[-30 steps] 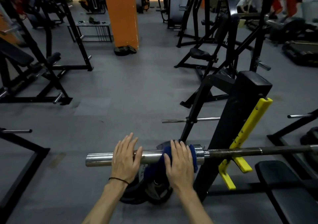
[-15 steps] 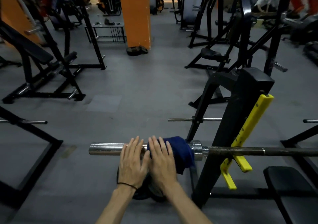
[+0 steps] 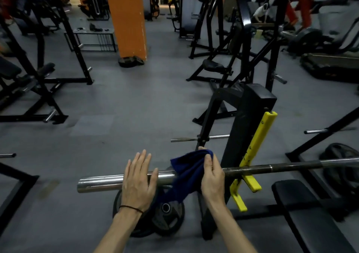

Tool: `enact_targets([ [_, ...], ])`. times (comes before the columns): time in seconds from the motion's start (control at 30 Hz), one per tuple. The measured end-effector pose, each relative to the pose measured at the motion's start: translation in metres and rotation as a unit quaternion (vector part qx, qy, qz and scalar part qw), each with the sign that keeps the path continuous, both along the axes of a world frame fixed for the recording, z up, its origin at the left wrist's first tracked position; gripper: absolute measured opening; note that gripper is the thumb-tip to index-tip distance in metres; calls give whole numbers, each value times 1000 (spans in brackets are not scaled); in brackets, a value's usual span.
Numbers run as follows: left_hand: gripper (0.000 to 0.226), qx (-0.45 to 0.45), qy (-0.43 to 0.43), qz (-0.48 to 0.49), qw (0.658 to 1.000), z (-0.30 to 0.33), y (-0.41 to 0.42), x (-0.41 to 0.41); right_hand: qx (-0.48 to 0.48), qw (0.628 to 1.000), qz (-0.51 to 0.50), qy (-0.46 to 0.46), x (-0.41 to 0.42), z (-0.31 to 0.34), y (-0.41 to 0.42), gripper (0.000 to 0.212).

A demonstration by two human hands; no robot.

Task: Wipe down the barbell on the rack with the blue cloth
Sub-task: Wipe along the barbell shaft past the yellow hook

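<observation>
Hands work a barbell on its rack: left hand flat, fingers spread on the sleeve; right hand pinching the blue cloth draped over it. Wrapping the cloth snugly would likely wipe best.

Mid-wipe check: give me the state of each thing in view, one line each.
barbell: resting on the yellow hook, sleeve bare of plates
blue cloth: draped over the sleeve's inner end, partly lifted
left hand: flat on the sleeve
right hand: pinching the cloth
weight plates: on the floor
</observation>
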State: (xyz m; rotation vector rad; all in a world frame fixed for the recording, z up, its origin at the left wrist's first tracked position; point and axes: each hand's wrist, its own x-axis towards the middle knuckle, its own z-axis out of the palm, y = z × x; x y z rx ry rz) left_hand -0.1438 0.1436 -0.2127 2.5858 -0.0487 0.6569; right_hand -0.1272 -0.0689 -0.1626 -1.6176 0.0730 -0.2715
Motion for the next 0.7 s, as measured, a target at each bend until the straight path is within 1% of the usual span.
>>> enact_targets([
  [0.13, 69, 29, 14, -43, 999, 6, -30, 15, -10, 998, -56, -33, 4, -2, -44, 40],
  [0.3, 69, 37, 13, -71, 997, 12, -65, 21, 27, 997, -70, -35, 0, -6, -95, 41],
  [0.43, 68, 43, 6, -69, 997, 17, -95, 30, 47, 994, -91, -37, 7, -6, -140, 33],
  [0.53, 69, 44, 6, -58, 997, 18, -122, 34, 65, 994, -85, -38, 16, -8, -175, 31],
  [0.63, 70, 38, 18, -40, 998, 16, -156, 35, 72, 995, -58, -39, 22, -7, -206, 46],
  [0.7, 68, 44, 18, -35, 998, 15, -177, 35, 68, 996, -49, -42, 27, -7, -225, 41],
])
